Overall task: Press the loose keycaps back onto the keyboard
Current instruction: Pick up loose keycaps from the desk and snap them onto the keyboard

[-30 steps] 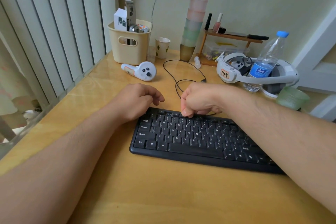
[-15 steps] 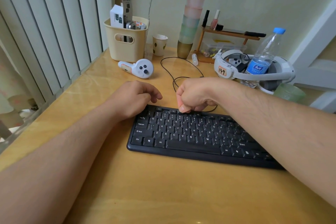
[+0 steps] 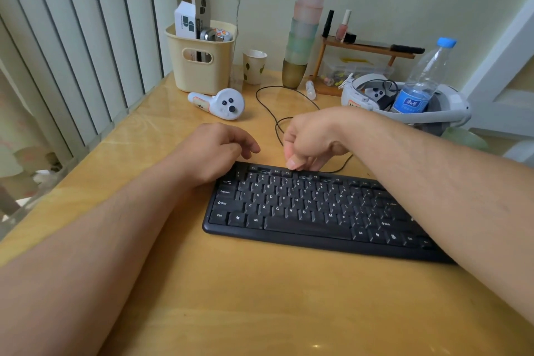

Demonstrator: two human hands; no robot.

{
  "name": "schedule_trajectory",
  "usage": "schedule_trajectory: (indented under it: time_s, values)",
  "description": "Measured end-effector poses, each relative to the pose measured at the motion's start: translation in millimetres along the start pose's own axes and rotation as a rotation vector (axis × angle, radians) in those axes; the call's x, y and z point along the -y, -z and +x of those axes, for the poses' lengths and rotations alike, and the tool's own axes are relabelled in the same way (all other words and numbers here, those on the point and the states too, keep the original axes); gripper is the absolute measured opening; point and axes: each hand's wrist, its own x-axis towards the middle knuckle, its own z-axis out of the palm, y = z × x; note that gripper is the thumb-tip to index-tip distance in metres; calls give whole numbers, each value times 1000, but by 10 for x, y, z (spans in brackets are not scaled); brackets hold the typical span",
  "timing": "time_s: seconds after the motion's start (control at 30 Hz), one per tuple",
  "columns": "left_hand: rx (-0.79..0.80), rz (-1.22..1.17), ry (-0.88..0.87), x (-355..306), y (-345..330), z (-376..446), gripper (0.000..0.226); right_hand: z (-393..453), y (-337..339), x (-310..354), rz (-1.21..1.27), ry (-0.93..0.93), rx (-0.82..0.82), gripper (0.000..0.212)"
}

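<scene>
Right hand (image 3: 312,139) curled in loose fist, thumb tip pushing down on top key row; can't tell if keycap sits under it. Half second ago it pushed a bit more left, so likely next cap now. Left hand (image 3: 219,150) curled loose, holding nothing seen, resting on keyboard (image 3: 312,228) corner same as before. Keyboard on wooden desk (image 3: 231,298); some top-row spots look empty.

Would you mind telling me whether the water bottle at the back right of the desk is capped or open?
Capped: the water bottle stands upright with its blue cap on top.
</scene>
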Motion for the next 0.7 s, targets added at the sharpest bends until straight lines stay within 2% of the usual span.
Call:
schedule_trajectory:
  time_s: [0.1, 0.27, 0.4, 0.5, 0.57, 0.63, 0.7]
  values:
    - [7, 1, -5, -10, -13, -1, 44, -51, 1, -95, 129, 40, -37, 9]
    - [23, 24, -9, -28, -25, 1, 44, -110, -133, -86, -78, 62, -180, 18]
    - [31, 12, -8, -58, -26, -16, 43, -163, -78, -121, 38, 88, -184, 16]
    - [65, -19, -76, -128, -37, -46, 37, -129, -99, -207, -21, 108, -185, 18]
    - [98, 17, -173, -182, -62, -58, 39, -94, -70, -316, 124, 151, -217, 16]
    - [136, 104, -267, -208, -91, -55, 43, -65, 9, -481, 307, 164, -340, 12]
    - [171, 169, -301, -216, -113, -53, 46, -14, 87, -682, 355, 149, -524, 6]
